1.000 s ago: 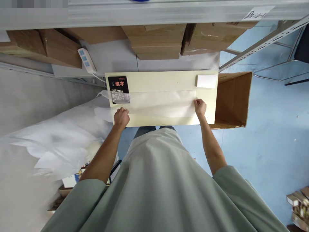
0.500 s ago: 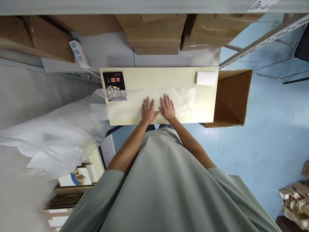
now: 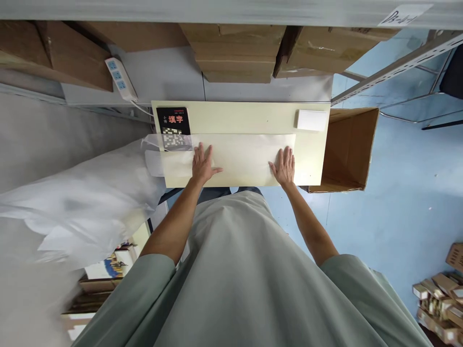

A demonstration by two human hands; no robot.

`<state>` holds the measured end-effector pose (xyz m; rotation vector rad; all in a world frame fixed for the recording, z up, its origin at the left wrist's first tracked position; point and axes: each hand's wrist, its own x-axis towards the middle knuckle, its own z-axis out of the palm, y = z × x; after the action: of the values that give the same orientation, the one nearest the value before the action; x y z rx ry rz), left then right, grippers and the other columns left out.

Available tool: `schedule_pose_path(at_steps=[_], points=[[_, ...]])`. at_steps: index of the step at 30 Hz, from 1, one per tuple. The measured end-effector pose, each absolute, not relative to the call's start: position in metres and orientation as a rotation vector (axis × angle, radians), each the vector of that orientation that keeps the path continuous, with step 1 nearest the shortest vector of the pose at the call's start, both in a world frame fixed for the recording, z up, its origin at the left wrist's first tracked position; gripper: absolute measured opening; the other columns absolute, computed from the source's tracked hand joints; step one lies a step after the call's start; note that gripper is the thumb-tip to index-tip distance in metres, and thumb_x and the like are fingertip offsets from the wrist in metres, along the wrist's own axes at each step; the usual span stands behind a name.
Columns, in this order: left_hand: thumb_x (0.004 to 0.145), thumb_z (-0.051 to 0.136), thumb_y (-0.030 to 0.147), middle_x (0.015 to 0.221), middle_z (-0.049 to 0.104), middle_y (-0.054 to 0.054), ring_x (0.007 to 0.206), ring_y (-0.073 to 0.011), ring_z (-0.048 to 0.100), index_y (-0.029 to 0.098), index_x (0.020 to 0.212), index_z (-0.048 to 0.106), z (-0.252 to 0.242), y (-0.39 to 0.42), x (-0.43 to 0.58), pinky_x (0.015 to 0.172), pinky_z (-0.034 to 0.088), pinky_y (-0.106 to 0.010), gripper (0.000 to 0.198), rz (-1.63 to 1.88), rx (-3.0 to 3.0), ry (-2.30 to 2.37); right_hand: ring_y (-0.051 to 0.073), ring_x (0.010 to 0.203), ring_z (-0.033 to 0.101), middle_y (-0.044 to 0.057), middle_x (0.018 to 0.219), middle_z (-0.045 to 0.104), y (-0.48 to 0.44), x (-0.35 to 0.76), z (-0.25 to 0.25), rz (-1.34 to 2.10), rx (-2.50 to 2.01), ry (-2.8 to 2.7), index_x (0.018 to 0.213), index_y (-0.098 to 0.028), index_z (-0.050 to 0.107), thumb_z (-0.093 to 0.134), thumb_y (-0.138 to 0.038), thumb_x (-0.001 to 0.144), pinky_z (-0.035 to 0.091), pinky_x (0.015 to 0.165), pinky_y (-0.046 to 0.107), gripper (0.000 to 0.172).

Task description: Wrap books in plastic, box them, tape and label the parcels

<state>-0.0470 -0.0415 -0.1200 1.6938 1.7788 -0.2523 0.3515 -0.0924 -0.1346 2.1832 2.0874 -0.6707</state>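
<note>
A strip of clear plastic film [image 3: 242, 152] lies flat across the pale yellow board [image 3: 224, 117]. My left hand [image 3: 203, 164] rests palm down on the film, fingers spread, just right of a black book [image 3: 173, 120]. The film's left part overlaps the lower part of that book. Near the film's right end, my right hand [image 3: 285, 166] also presses flat with its thumb out. Neither hand grips anything. A small white block [image 3: 311, 120], perhaps a stack of cards, sits at the board's upper right.
Translucent plastic sheeting [image 3: 90, 193] hangs at the left. An open cardboard box [image 3: 352, 149] stands right of the board. Cardboard boxes [image 3: 237, 53] and a power strip [image 3: 121, 79] are on the shelf behind. A metal shelf beam [image 3: 217, 10] crosses the top.
My hands have slid apart over the film, the left one leftward and the right one towards the film's right end. The film looks flatter between them.
</note>
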Motion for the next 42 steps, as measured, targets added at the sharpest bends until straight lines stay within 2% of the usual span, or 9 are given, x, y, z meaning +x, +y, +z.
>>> schedule_pose_path(at_steps=[5,11,17,24,27,30,34,39,42], points=[[0.08,0.096,0.07,0.194,0.002,-0.03,0.181,-0.0549,-0.003,0.013,0.186,0.029,-0.114,-0.033,-0.034,0.143,0.012,-0.072,0.138,-0.151,1.792,1.721,0.042,0.184,0.003,0.024,0.196,0.007,-0.068,0.266,-0.119,-0.862,2.099,2.183,0.187,-0.005,0.022,0.042,-0.065,0.119,0.015,0.146,0.068,0.093],[0.084,0.092,0.07,0.196,0.008,-0.021,0.181,-0.0544,0.0,0.022,0.184,0.039,-0.114,-0.02,-0.033,0.143,0.013,-0.072,0.123,-0.156,1.858,1.593,0.035,0.185,0.007,0.015,0.197,0.012,-0.044,0.169,-0.123,-1.069,1.783,2.371,0.187,-0.016,0.03,0.048,-0.053,0.12,0.01,0.149,0.06,0.078],[0.072,0.104,0.067,0.196,0.014,-0.019,0.179,-0.0581,0.009,0.026,0.183,0.043,-0.109,-0.006,-0.08,0.142,0.0,-0.076,0.133,-0.224,1.965,1.5,0.036,0.185,0.005,0.013,0.197,0.013,-0.047,0.225,-0.132,-0.915,1.935,2.247,0.187,-0.021,0.03,0.043,-0.065,0.119,0.012,0.147,0.068,0.082],[0.068,0.106,0.067,0.195,0.012,-0.025,0.18,-0.0566,0.008,0.02,0.183,0.042,-0.108,-0.009,-0.087,0.142,-0.001,-0.077,0.139,-0.178,1.945,1.439,0.038,0.184,0.013,0.017,0.197,0.014,-0.067,0.285,-0.115,-0.59,2.08,1.951,0.187,-0.018,0.028,0.033,-0.063,0.12,0.023,0.144,0.067,0.081],[0.079,0.101,0.06,0.195,0.013,-0.024,0.181,-0.0504,0.009,0.021,0.183,0.041,-0.1,-0.009,-0.091,0.144,0.005,-0.072,0.126,-0.091,1.943,1.458,0.039,0.182,0.019,0.021,0.195,0.021,-0.056,0.254,-0.109,-0.547,2.128,1.926,0.185,-0.013,0.033,0.037,-0.057,0.12,0.03,0.141,0.066,0.078],[0.091,0.091,0.058,0.195,0.018,-0.021,0.18,-0.0483,0.016,0.025,0.184,0.038,-0.089,-0.001,-0.113,0.142,0.018,-0.071,0.112,0.018,1.882,1.588,0.04,0.174,0.037,0.025,0.185,0.043,-0.035,0.19,-0.104,-0.598,2.124,2.064,0.173,-0.013,0.053,0.042,-0.051,0.12,0.04,0.136,0.063,0.067],[0.1,0.077,0.057,0.189,0.034,-0.022,0.173,-0.0517,0.032,0.024,0.184,0.036,-0.088,0.033,-0.164,0.138,0.028,-0.071,0.1,0.146,1.66,1.888,0.037,0.138,0.069,0.022,0.142,0.079,0.002,0.083,-0.099,-0.877,1.979,2.25,0.138,-0.016,0.079,0.045,-0.041,0.121,0.046,0.13,0.058,0.045],[0.092,0.083,0.061,0.168,0.059,-0.028,0.163,-0.0574,0.043,0.015,0.175,0.046,-0.118,0.088,-0.21,0.136,0.03,-0.074,0.101,0.295,1.427,2.055,0.039,0.124,0.078,0.02,0.13,0.083,0.045,-0.006,-0.1,-1.116,2.004,1.878,0.131,-0.02,0.079,0.06,-0.042,0.118,0.061,0.109,0.051,0.033],[0.084,0.089,0.068,0.154,0.07,-0.029,0.155,-0.0572,0.053,0.013,0.161,0.057,-0.135,0.105,-0.212,0.132,0.038,-0.074,0.1,0.32,1.393,2.089,0.043,0.128,0.079,0.024,0.13,0.083,0.056,-0.021,-0.106,-1.13,2.073,1.619,0.126,-0.018,0.081,0.069,-0.045,0.113,0.063,0.107,0.053,0.032]])
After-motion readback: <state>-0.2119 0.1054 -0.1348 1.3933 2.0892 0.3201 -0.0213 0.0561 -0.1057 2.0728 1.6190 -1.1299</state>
